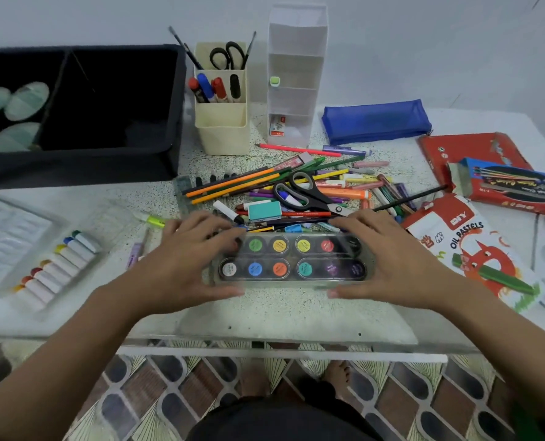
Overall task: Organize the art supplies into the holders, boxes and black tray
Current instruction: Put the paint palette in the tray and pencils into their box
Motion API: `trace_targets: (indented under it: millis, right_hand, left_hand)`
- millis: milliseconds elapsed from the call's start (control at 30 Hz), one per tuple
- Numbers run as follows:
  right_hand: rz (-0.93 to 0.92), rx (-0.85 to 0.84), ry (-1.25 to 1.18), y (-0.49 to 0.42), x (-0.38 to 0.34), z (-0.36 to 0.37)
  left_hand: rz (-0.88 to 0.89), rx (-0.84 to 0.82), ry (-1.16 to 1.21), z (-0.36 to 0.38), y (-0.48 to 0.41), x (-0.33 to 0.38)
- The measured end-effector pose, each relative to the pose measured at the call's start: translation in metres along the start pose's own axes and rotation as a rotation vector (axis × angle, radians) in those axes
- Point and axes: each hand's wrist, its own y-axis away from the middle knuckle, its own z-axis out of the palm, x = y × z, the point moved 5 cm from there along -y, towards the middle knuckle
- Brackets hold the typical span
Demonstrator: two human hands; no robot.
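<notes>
Near the front middle of the table (280, 313), one clear-lidded paint set (292, 259) is held at both ends. The left hand (198, 259) and right hand (382, 259) are each clamped on it, fingers over the far edge, thumb on the near edge. Twelve round colour pans are counted, in two rows of six. A pile of pencils and crayons (296, 186) lies just behind, and bare tabletop is left in front. Four markers (215, 87) are stood in the cream holder (222, 132). The black tray (73, 167) is set far left.
</notes>
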Motion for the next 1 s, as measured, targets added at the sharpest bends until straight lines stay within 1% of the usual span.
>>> trace_targets:
  millis: [67,133,233,333,500,667,867,1000]
  right_hand:
    - [-0.004,-0.078,0.091,-0.007,-0.001,0.001]
    - [-0.011,-0.096,0.116,-0.012,-0.003,0.003]
    - [-0.007,-0.05,0.073,-0.015,-0.002,0.006]
    - [0.0,-0.023,0.033,-0.013,-0.003,0.005]
    - [-0.042,0.084,-0.051,-0.012,-0.005,-0.02]
    - [-0.105,0.173,-0.141,-0.041,-0.013,-0.05]
    - [-0.221,0.205,-0.207,-0.095,-0.042,-0.073]
    - [-0.254,0.255,-0.267,-0.138,-0.067,-0.08]
  left_hand:
    - [0.012,-0.016,0.028,0.001,-0.007,-0.001]
    - [0.051,0.001,0.004,0.002,-0.013,-0.001]
    - [0.116,0.024,-0.066,0.005,-0.017,-0.001]
    - [0.171,0.058,-0.083,0.001,-0.019,0.001]
    - [0.216,0.14,0.068,-0.036,-0.016,0.0]
    - [0.181,0.199,0.221,-0.082,-0.015,-0.008]
    - [0.102,0.329,0.239,-0.12,-0.005,-0.044]
    - [0.02,0.436,0.247,-0.138,0.009,-0.077]
